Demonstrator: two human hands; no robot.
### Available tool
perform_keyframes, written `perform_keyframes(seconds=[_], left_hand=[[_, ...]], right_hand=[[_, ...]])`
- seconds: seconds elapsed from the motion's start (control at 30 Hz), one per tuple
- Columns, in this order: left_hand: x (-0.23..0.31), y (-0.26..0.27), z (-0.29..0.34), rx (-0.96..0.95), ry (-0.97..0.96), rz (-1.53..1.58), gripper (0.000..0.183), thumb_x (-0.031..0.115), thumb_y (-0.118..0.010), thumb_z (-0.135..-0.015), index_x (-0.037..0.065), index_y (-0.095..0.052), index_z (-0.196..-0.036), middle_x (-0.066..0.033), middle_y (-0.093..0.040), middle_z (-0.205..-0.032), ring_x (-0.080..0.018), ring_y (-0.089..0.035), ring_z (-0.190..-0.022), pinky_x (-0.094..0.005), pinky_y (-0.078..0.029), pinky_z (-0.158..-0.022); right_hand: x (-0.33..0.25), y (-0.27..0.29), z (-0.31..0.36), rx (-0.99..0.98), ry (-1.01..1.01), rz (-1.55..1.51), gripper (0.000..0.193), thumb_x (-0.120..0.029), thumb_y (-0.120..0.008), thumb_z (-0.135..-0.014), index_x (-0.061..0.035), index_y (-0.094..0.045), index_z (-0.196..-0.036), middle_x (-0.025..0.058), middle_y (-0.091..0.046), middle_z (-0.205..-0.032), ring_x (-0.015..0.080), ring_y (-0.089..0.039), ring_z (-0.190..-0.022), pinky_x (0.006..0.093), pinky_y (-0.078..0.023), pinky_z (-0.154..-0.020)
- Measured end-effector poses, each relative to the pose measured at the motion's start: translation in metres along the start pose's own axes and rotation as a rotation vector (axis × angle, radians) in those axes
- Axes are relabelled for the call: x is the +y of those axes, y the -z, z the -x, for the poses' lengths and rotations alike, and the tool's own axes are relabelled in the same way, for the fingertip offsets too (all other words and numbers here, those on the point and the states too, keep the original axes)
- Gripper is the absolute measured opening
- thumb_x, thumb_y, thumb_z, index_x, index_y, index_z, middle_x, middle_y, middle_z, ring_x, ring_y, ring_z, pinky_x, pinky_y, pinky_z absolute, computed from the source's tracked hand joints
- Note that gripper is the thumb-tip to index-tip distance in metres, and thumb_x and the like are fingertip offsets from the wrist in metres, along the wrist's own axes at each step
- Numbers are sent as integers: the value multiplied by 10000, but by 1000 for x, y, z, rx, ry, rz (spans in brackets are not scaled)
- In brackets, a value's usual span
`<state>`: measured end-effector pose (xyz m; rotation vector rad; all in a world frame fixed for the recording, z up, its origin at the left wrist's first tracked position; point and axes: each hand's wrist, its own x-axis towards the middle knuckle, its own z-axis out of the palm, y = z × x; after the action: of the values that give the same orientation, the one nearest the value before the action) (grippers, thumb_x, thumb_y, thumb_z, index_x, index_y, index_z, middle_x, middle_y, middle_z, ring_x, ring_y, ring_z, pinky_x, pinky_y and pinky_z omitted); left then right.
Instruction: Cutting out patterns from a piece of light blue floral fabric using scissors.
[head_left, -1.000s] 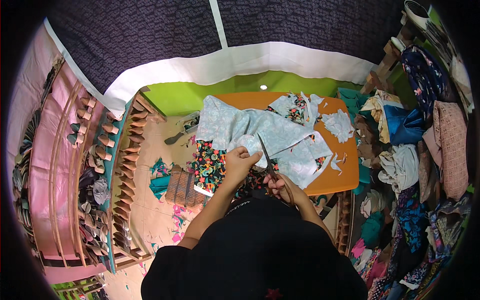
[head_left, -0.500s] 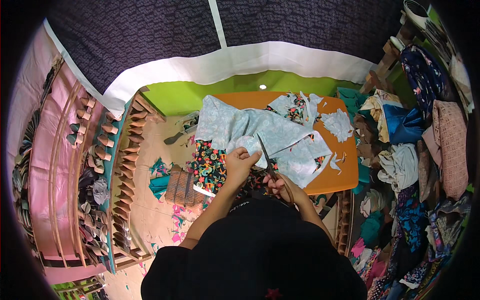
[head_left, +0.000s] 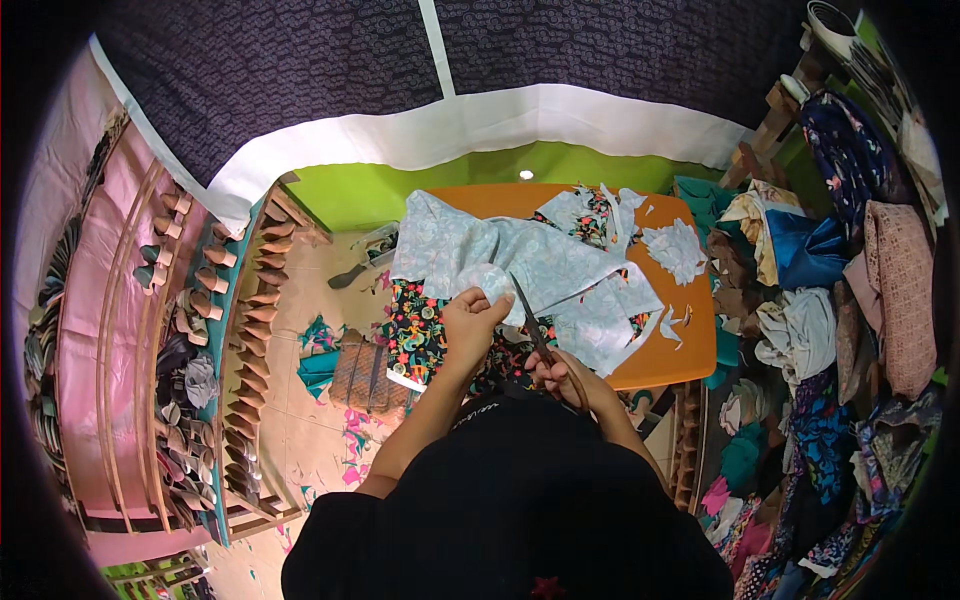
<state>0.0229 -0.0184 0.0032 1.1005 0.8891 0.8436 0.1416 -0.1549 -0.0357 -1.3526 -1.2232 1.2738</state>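
Note:
A large floral fabric [head_left: 440, 235] lies over the table, its pale reverse side up, with black and red flowers showing where it turns over. My left hand [head_left: 476, 322] pinches the fabric together with a pale rounded piece [head_left: 486, 280] that rests on it. In my right hand [head_left: 562, 376] is a pair of dark scissors [head_left: 541, 345], fingers wrapped round the handles. The blades point up and away, beside the left fingertips and along the edge of the rounded piece. Whether cloth lies between the blades is hard to make out.
The fabric covers much of an orange table [head_left: 690, 345]. Pale offcuts [head_left: 676, 250] lie at its right side. Racks of shoe forms [head_left: 255, 370] stand at the left, and piled fabrics [head_left: 800, 330] fill the right. Scraps [head_left: 355, 440] litter the floor.
My left hand has shifted slightly left and toward me, its grip still on the fabric. The scissor blades have moved a little left; my right hand has barely moved.

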Motion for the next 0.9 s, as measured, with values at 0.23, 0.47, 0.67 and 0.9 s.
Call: perform_keyframes(seconds=[0.23,0.47,0.67,0.9], left_hand=[[7,-7,5,-37,51,31,111,30,-649,-710,-16,-549,-725,1,-546,-592,-27,-462,-500,-159,-336,-463],[7,-5,6,-50,32,25,128,34,-642,-716,-44,-560,-776,-35,-589,-666,-42,-512,-552,-156,-380,-481],[-6,1,1,-36,2,47,107,33,-640,-719,-36,-567,-757,-32,-587,-661,-30,-490,-538,-149,-350,-462],[-8,6,-1,-5,-7,69,119,39,-652,-710,-35,-571,-754,-26,-579,-647,-29,-485,-538,-149,-345,-461]], right_hand=[[-2,3,-3,32,-64,22,812,-767,-245,-676,-19,-477,-890,16,-419,-638,118,-432,-564,248,-367,-517],[-4,-1,-4,84,-48,54,817,-766,-253,-670,-8,-481,-873,57,-466,-658,170,-471,-593,280,-389,-549],[-4,-4,-4,81,46,95,709,-676,-302,-747,1,-474,-868,95,-486,-663,218,-486,-607,307,-396,-579],[-9,-10,-2,116,19,67,382,-370,-466,-844,11,-463,-868,90,-487,-650,197,-487,-585,296,-396,-548]])
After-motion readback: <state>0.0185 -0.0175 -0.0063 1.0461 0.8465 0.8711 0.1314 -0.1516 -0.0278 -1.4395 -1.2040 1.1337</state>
